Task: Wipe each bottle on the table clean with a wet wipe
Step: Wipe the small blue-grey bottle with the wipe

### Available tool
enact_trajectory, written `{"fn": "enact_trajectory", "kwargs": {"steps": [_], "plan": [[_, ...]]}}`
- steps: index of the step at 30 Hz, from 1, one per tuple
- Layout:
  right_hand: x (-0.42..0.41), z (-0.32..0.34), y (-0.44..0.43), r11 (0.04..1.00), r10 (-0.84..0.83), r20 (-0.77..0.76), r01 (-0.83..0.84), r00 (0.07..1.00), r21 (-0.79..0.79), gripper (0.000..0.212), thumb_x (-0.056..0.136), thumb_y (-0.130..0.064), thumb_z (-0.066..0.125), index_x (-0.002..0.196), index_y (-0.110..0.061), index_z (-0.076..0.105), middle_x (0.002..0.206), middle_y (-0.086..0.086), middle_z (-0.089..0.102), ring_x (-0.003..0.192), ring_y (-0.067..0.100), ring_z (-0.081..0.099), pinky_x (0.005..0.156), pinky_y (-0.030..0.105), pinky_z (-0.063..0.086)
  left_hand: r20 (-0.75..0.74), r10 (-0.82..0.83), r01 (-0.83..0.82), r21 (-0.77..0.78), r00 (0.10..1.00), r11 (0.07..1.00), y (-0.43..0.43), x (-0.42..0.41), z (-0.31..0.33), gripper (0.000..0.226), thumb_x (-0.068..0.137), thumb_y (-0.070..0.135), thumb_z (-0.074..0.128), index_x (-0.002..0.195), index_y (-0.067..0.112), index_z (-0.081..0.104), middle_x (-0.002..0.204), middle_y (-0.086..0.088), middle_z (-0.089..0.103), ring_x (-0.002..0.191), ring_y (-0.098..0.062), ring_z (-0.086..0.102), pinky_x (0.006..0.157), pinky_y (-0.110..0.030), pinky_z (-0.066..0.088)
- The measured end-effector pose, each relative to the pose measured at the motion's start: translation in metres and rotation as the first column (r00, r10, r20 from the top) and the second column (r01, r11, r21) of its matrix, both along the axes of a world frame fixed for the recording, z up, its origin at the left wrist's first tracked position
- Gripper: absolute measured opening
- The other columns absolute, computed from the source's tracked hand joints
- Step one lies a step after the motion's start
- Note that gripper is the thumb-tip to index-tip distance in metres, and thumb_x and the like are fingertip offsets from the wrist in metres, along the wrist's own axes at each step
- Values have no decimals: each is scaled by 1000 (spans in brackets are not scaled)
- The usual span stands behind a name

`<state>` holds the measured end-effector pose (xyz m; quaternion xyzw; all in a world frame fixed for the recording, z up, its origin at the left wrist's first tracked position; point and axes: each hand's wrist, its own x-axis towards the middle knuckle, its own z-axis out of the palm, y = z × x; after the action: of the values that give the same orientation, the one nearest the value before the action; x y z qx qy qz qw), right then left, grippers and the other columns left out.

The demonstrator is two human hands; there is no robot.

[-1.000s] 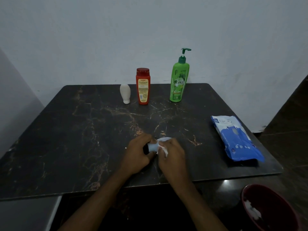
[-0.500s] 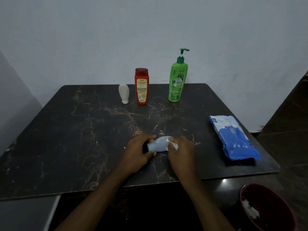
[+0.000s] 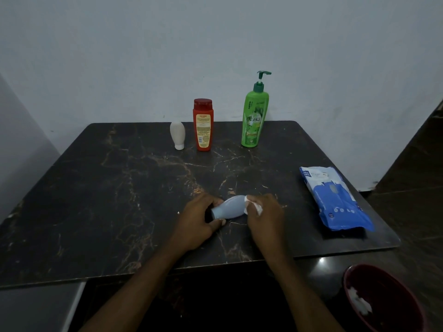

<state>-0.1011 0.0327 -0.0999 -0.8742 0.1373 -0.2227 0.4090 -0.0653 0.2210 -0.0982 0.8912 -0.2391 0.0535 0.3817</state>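
Sliding outward, the right hand [image 3: 265,215] has uncovered more of the pale blue bottle [image 3: 230,208], which lies on its side on the table [image 3: 119,200] between both sets of fingers. Right fingers pinch the wet wipe [image 3: 254,205] against its rounded end; the left hand [image 3: 195,221] is curled round the cap end

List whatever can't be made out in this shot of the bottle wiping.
All in the head view:
Cap end of the pale blue plastic bottle: hidden in the left hand's grip.
The white wet wipe: mostly covered by the right hand; only crumpled bits show.
Label print on the red plastic bottle: too small and dim.
The dark red round bowl: cut off by the bottom edge.
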Motion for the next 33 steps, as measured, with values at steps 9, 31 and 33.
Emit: {"fn": "enact_trajectory", "kwargs": {"steps": [9, 31, 33], "plan": [[-12, -4, 23, 964, 259, 180, -242, 949, -111, 22, 92, -5, 60, 107, -14, 73, 102, 0, 61, 88, 4, 58, 81, 18, 48, 34, -39, 40, -19, 999, 999, 1, 0, -1, 34, 79, 28, 80, 111, 29, 66, 105, 14, 62, 97, -2, 59, 83, -31, 52], [2, 16, 33, 973, 2, -24, -7, 1000, -232, 19, 97, -16, 53, 109, -18, 67, 109, -5, 54, 89, 10, 57, 76, 21, 48, 141, -50, 47, 24, 989, 999, -1, -8, 3, 33, 80, 17, 78, 95, 29, 51, 100, 13, 50, 86, -6, 54, 70, -38, 52], [-19, 13, 38, 897, 316, 6, -297, 949, -327, 25, 95, -17, 43, 105, -14, 66, 106, -1, 51, 88, 15, 55, 76, 23, 46, 164, -63, 58, 37, 984, 998, -1, -10, 3, 35, 80, 14, 77, 92, 28, 47, 100, 12, 49, 86, -9, 54, 70, -40, 51]]}}
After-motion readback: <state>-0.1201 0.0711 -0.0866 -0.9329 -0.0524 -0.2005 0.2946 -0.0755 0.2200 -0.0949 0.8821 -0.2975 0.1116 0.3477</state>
